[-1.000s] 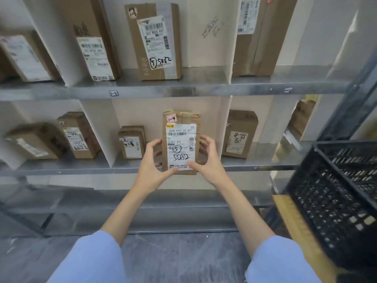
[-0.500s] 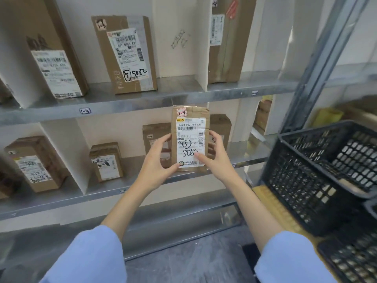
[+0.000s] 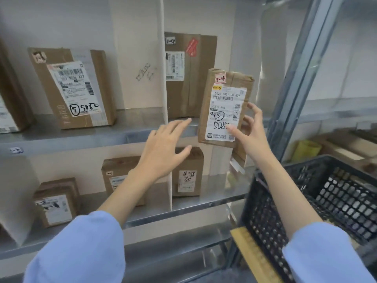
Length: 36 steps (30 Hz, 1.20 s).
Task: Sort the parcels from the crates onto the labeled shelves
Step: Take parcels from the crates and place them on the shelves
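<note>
A small brown parcel (image 3: 224, 107) with a white label marked 5082 and a pink 1-4 tag is held upright in front of the upper shelf (image 3: 114, 135). My right hand (image 3: 250, 132) pinches its lower right corner, thumb on the label and fingers behind. My left hand (image 3: 165, 148) hovers to the left of it with fingers spread, touching nothing. Behind the parcel, a taller box (image 3: 189, 74) tagged 1-4 stands in the upper bay right of a white divider (image 3: 161, 58).
More brown parcels stand on both shelves, including one marked 5082 (image 3: 73, 88) at upper left and two (image 3: 187, 172) on the lower shelf (image 3: 204, 203). A black plastic crate (image 3: 318, 203) sits at lower right on a wooden pallet edge (image 3: 255, 256). A metal upright (image 3: 299, 72) frames the rack's right side.
The parcel has risen and moved right, from the lower shelf level to the upper right bay. My left hand has let go of it; only my right hand holds it now.
</note>
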Motion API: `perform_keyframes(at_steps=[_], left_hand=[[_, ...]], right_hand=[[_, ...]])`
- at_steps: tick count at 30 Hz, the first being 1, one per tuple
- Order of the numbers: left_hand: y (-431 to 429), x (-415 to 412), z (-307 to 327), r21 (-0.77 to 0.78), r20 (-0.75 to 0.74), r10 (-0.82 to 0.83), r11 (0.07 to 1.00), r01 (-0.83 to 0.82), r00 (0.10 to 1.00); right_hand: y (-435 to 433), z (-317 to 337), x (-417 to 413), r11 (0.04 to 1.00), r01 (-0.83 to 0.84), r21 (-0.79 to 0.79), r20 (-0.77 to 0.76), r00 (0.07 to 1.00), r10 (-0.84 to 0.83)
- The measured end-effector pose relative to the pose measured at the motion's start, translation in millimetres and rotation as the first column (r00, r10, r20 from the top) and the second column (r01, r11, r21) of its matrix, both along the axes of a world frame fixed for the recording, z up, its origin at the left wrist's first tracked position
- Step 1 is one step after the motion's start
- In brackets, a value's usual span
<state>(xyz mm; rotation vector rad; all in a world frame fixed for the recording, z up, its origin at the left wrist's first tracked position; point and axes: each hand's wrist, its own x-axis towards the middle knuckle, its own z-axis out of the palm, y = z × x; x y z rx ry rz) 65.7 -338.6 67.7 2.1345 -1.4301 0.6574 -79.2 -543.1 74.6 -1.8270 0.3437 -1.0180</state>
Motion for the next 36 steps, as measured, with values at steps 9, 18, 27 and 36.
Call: perform_keyframes(at_steps=[9,18,27,36], left_hand=[[-91.7,11.0,9.6,0.072,0.177,0.272,0.955,-0.289,0.946],[-111.3,25.8,11.9,0.14,0.18,0.352,0.915,-0.378,0.919],[-110.8,34.5,10.1,0.158,0.183,0.366,0.905,-0.395,0.912],[-141.0,14.7,7.5,0.144,0.168,0.152,0.974,-0.177,0.974]], right_hand=[[-142.6,37.9,40.9,0.995,0.074,-0.067,0.001,0.997,-0.074],[-203.2,27.9,106.6,0.993,-0.062,-0.1,-0.074,0.996,0.055],[-214.4,24.9,125.6,0.987,-0.087,-0.138,-0.101,0.992,0.074],[-178.7,22.7,63.5,0.976,0.085,-0.2,-0.159,0.98,-0.118]])
